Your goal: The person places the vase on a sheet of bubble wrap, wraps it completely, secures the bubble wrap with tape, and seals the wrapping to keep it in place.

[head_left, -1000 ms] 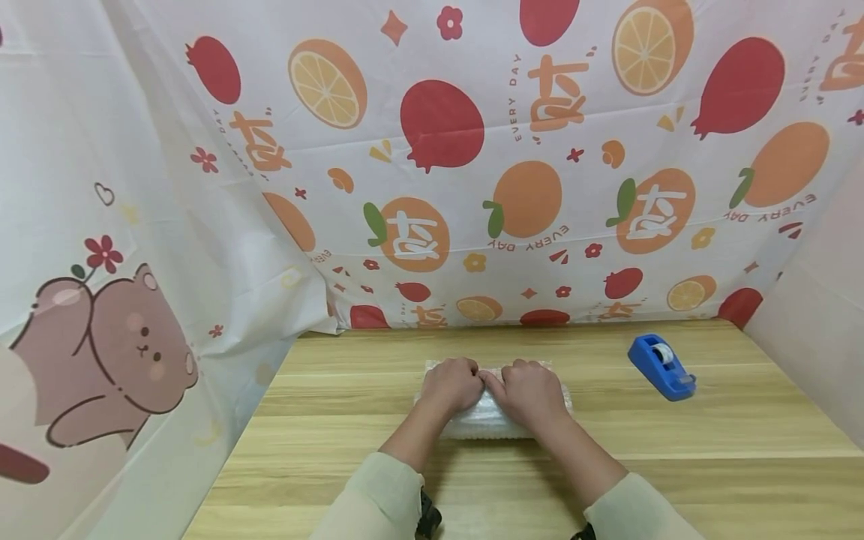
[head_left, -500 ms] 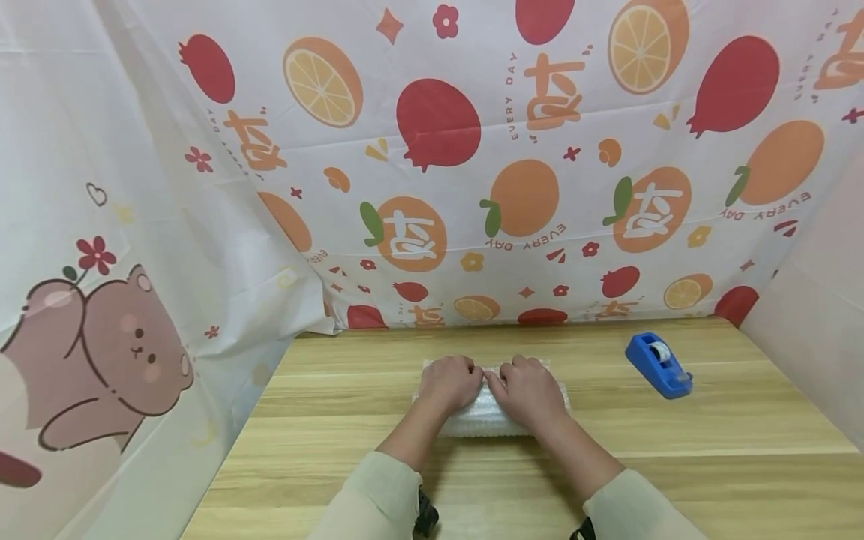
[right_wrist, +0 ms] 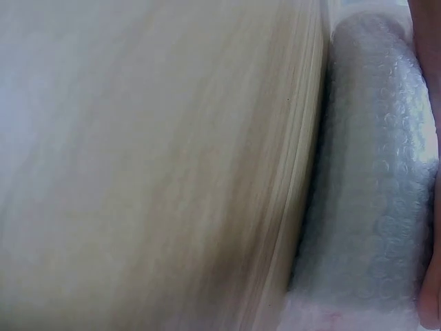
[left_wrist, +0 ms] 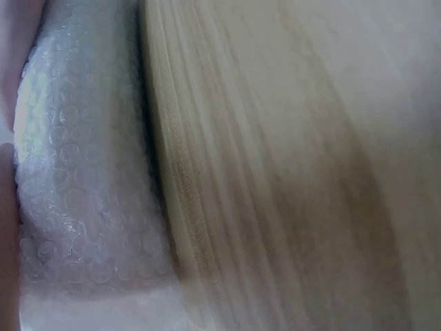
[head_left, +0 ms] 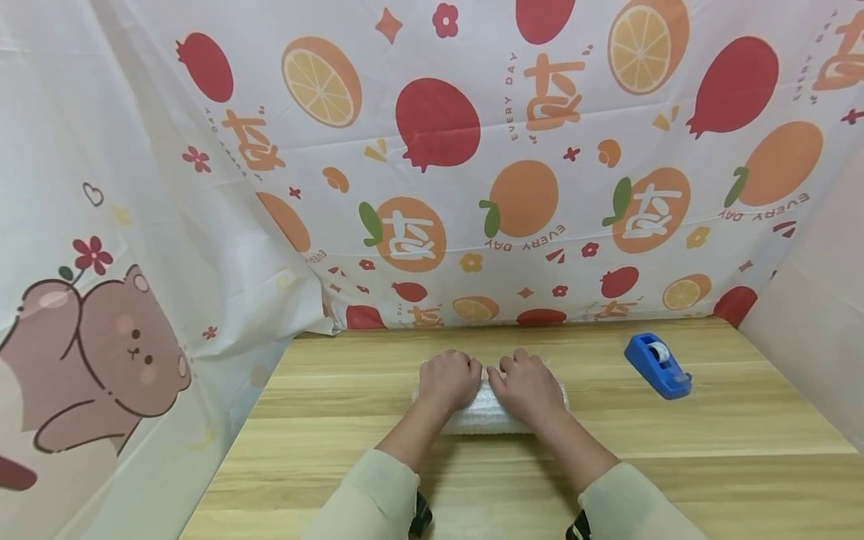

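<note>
Bubble wrap roll (head_left: pixel 487 420) lies crosswise on the table (head_left: pixel 324 450), about 5 o'clock of center in the head view. Left hand (head_left: pixel 451 379) grips it from its 10 o'clock, right hand (head_left: pixel 529 386) from its 2 o'clock; both curl over the top, thumbs near each other, wrap showing between. My read: step in hand is rolling the wrap up tight. Next move probably calls for even pressure from both sides; let go early and the springy sheet likely unwinds. Tape dispenser (head_left: pixel 661 375) sits at 2–3 o'clock of the roll, well apart, untouched. Can't see: fingertips behind the far side, the loose end, or whether anything is inside. Wrist views are soft: roll at 9 o'clock in the left one, 3 o'clock in the right, only slivers of hand. Sleeves (head_left: pixel 374 491) run off the bottom edge.
</note>
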A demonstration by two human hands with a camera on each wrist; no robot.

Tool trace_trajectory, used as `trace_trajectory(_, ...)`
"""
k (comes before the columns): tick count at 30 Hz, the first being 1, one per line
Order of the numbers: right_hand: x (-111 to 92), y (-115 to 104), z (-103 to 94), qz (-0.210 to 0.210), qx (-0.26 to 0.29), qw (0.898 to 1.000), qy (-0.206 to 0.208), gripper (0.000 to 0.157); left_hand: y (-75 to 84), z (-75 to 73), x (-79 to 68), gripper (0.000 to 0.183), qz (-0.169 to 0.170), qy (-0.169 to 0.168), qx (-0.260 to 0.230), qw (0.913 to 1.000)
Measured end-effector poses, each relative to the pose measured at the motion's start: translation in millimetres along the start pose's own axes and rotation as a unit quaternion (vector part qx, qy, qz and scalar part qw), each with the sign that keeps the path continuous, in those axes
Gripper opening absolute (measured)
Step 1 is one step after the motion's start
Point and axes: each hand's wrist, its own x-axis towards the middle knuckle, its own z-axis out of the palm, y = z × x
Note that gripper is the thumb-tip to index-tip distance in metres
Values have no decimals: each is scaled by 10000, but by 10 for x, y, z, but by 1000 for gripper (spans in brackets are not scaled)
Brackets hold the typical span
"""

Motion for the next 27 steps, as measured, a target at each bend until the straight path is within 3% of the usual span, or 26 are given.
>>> trace_trajectory(6,3,-18,-14,100,226,9997,-93,42,18,-25,-29,51,25,150,37,9999)
trace_trajectory(13,8,-12,3,108,343,9994,-12,42,22,-15,-71,51,239,773,263,9964)
trace_trajectory(27,9,-4,-15,309,646,9973,-160,46,54,-2,-153,63,494,1064,763,9902)
